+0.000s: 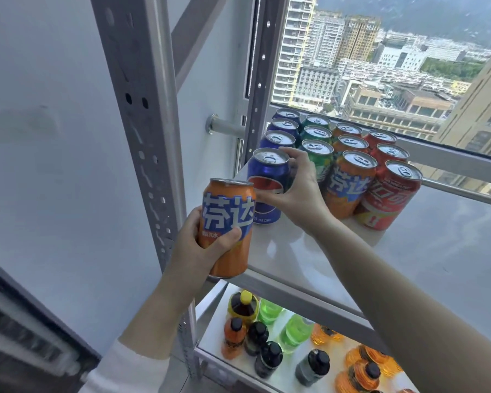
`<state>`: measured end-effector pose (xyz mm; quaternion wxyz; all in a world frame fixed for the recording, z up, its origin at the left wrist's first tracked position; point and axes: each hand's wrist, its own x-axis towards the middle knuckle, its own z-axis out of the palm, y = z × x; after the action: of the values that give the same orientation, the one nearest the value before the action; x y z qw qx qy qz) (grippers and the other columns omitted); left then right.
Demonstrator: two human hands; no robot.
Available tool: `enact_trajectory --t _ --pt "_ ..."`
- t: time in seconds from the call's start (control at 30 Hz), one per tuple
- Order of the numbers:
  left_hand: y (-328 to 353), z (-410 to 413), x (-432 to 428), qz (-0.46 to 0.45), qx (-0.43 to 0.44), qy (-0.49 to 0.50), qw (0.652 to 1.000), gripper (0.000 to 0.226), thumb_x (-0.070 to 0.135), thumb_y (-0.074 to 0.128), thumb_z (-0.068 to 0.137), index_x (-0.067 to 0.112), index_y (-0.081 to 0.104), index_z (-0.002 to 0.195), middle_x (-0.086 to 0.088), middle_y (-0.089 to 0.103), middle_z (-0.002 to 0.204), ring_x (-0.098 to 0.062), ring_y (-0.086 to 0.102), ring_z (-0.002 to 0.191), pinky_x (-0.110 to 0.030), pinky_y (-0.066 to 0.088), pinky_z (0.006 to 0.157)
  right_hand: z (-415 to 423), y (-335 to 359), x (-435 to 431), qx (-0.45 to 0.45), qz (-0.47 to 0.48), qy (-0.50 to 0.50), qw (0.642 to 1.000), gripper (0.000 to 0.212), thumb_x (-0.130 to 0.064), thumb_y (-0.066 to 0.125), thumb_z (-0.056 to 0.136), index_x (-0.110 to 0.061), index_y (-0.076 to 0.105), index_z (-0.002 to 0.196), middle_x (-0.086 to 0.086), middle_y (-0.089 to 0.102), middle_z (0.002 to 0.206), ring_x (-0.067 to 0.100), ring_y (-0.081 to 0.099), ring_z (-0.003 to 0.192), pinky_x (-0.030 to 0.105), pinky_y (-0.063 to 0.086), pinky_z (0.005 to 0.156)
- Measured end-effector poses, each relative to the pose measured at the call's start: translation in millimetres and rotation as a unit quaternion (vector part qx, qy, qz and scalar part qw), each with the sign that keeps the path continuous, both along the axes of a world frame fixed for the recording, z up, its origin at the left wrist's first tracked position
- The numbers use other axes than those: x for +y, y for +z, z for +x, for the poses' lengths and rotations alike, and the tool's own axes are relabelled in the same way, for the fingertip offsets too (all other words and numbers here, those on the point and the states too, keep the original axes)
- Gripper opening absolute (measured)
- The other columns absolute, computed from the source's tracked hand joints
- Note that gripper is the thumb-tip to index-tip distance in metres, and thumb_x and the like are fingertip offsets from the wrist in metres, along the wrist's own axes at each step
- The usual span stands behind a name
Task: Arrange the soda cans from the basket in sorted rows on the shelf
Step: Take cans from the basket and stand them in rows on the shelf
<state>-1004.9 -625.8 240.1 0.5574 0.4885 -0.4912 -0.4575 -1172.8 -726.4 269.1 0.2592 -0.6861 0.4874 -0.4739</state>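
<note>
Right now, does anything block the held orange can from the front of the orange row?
Yes. The right hand, gripping the front blue Pepsi can, lies with its wrist across the shelf before the front orange can.

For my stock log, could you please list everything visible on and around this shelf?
Blue cans: four, blue, leftmost row on the upper shelf.
Green cans: three, green, second row.
Orange cans: three, orange, third row.
Red cans: three, red, rightmost row.
Held orange can: one, orange, in front of the shelf edge.
Bottles: several, green, orange and dark, lower shelf.
Window: one, city view, behind the cans.
Left hand: grip on the held orange can.
Right hand: grip on the front blue can.
</note>
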Motion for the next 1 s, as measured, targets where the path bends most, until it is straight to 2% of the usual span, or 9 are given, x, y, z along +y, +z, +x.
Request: enact_trajectory --t 0.13,0.27,0.5,0.6,0.7,0.8,0.9,0.97,1.0 --pt "1 0 1 -0.002 -0.003 0.003 1.0 0.057 0.057 0.067 0.048 0.039 0.054 0.101 0.032 0.065 0.09 0.01 0.061 0.082 -0.009 0.047 0.061 4 -5 -4 -0.006 -0.013 -0.021 1.0 0.086 -0.026 0.087 0.057 -0.023 0.038 0.127 0.009 0.046 0.124 0.019 0.05 0.113 0.035 0.046 0.098" --pt "2 -3 2 -0.002 -0.005 0.005 1.0 0.04 0.04 0.065 0.062 0.038 0.054 0.1 0.033 0.065 0.087 0.011 0.061 0.08 -0.009 0.047 0.06 7 -10 -6 -0.036 -0.026 -0.034 0.998 0.084 -0.021 0.085 0.06 -0.018 0.033 0.127 0.012 0.046 0.123 0.021 0.051 0.113 0.032 0.046 0.097" --pt "3 -3 3 -0.005 -0.003 -0.001 1.0 0.047 0.048 0.07 0.056 0.038 0.053 0.099 0.033 0.065 0.087 0.011 0.061 0.081 -0.009 0.048 0.06 11 -16 -5 -0.042 -0.041 -0.042 0.997 0.08 -0.023 0.084 0.063 -0.019 0.031 0.123 0.012 0.043 0.126 0.018 0.048 0.116 0.034 0.046 0.098" --pt "2 -2 3 -0.005 -0.001 0.0 1.0 0.038 0.039 0.065 0.063 0.037 0.054 0.099 0.032 0.065 0.086 0.01 0.061 0.08 -0.01 0.048 0.061 10 -16 -5 -0.043 -0.044 -0.043 0.997 0.079 -0.025 0.083 0.063 -0.021 0.031 0.122 0.01 0.043 0.126 0.018 0.048 0.116 0.036 0.047 0.097" --pt "2 -4 4 -0.007 -0.008 -0.004 1.0 0.038 0.038 0.067 0.064 0.037 0.053 0.1 0.032 0.065 0.086 0.01 0.061 0.081 -0.006 0.047 0.059 10 -14 -2 -0.026 -0.028 -0.039 0.999 0.082 -0.029 0.083 0.062 -0.022 0.03 0.124 0.009 0.043 0.126 0.018 0.048 0.116 0.038 0.047 0.097" --pt "5 -8 6 -0.012 -0.008 -0.011 1.0 0.041 0.032 0.078 0.067 0.035 0.052 0.098 0.034 0.064 0.081 0.013 0.06 0.077 -0.004 0.046 0.058 4 0 14 -0.012 -0.037 -0.053 0.998 0.081 -0.031 0.082 0.065 -0.016 0.035 0.129 0.005 0.042 0.125 0.012 0.049 0.112 0.029 0.049 0.094" --pt "10 -15 7 -0.017 -0.005 -0.023 1.0 0.04 0.038 0.066 0.06 0.034 0.051 0.096 0.024 0.065 0.084 0.015 0.059 0.075 -0.003 0.045 0.057 -11 35 42 -0.009 -0.077 -0.074 0.994 0.058 -0.036 0.074 0.074 -0.017 0.046 0.121 -0.002 0.05 0.118 0.008 0.053 0.103 0.019 0.05 0.082" --pt "12 -23 6 -0.023 -0.009 -0.033 0.999 0.045 0.041 0.078 0.061 0.033 0.051 0.097 0.022 0.063 0.088 0.014 0.059 0.075 -0.004 0.046 0.058 -25 62 60 0.034 -0.042 -0.025 0.998 0.052 -0.048 0.066 0.073 -0.022 0.051 0.115 -0.008 0.058 0.11 0.001 0.057 0.096 0.012 0.05 0.073" --pt "12 -29 5 -0.026 -0.011 -0.043 0.999 0.048 0.041 0.08 0.06 0.033 0.052 0.098 0.022 0.064 0.089 0.012 0.06 0.077 -0.005 0.046 0.059 -31 74 67 0.071 -0.006 0.009 0.997 0.057 -0.057 0.061 0.068 -0.025 0.052 0.114 -0.012 0.059 0.108 -0.003 0.058 0.094 0.01 0.049 0.07"
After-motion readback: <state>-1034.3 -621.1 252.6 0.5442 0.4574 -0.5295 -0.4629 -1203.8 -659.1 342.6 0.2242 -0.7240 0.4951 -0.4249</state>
